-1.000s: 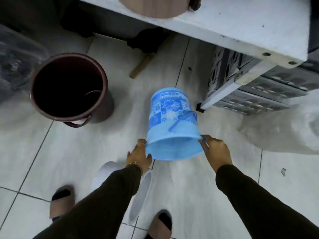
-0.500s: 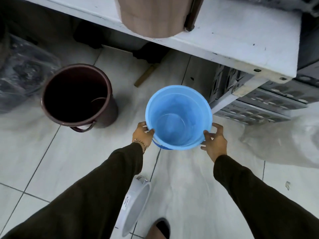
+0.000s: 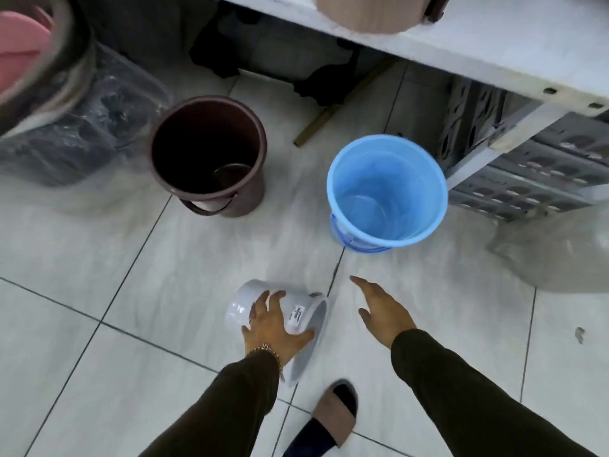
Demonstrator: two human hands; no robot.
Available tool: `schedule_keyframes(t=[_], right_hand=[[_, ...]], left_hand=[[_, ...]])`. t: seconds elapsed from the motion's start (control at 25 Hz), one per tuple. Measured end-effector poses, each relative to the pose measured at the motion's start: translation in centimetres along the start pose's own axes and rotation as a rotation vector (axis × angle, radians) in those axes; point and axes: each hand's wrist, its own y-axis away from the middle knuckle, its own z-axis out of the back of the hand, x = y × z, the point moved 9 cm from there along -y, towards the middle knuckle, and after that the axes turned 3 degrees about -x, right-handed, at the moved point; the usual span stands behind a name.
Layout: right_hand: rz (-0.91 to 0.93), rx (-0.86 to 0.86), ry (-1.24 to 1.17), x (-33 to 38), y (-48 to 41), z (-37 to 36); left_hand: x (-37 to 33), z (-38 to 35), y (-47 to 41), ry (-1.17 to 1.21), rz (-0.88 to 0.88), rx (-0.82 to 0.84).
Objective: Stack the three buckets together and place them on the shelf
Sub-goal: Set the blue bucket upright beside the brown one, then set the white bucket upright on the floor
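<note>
A blue bucket [image 3: 387,191] stands upright on the floor tiles below the white shelf [image 3: 487,44]. A larger brown bucket [image 3: 207,153] stands upright to its left, mouth up. A small grey-white bucket [image 3: 296,319] lies on its side near my feet, mouth toward the lower right. My left hand [image 3: 273,328] rests over its side with fingers spread around it. My right hand [image 3: 384,311] hovers to the right of that bucket, fingers apart, holding nothing.
Grey perforated crates [image 3: 527,166] sit under the shelf at right. A beige round container [image 3: 369,13] stands on the shelf. Plastic-wrapped dark goods [image 3: 66,140] lie at left. A wooden stick [image 3: 329,113] lies on the floor. My sandalled foot [image 3: 333,413] is near the grey bucket.
Both hands have let go of the blue bucket, which now stands upright on the floor. My left hand has dropped onto the grey-white bucket; my right hand is free beside it.
</note>
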Motion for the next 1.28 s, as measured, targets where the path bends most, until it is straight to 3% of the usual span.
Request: schedule_keyframes(t=[0.08, 0.2, 0.36, 0.44, 0.52, 0.6, 0.68, 0.92, 1.28], right_hand=[[0.168, 0.02, 0.102, 3.3, 0.1, -4.4], [0.302, -0.019, 0.186, 6.9, 0.0, -9.6], [0.325, -0.309, 0.21, 8.1, -0.2, -7.6], [0.257, -0.381, 0.139, 9.4, 0.3, -7.4], [0.067, -0.402, -0.016, 8.7, 0.4, -7.6], [-0.154, -0.386, -0.193, 6.3, 0.5, -8.6], [-0.262, -0.351, -0.369, 5.2, 0.5, -9.5], [-0.455, -0.262, -0.961, 5.6, -0.1, -10.7], [-0.558, 0.035, -1.124, 4.9, 0.2, -8.7]], left_hand=[[5.0, -3.6, 2.7, -0.045, 0.122, 0.028], [11.1, -9.4, 4.7, 0.172, 0.249, 0.113], [12.8, -11.1, 4.7, 0.332, 0.16, 0.188], [15.3, -8.5, 4.8, 0.368, 0.152, 0.084], [17.5, -6.4, 4.0, 0.479, 0.21, -0.017], [18.5, -5.2, 3.2, 0.67, 0.306, -0.062], [18.7, -3.8, 2.1, 0.791, 0.343, -0.073], [14.1, -2.6, 0.3, 0.969, 0.395, 0.183], [11.1, -2.0, 0.1, 1.153, 0.584, 0.189]])
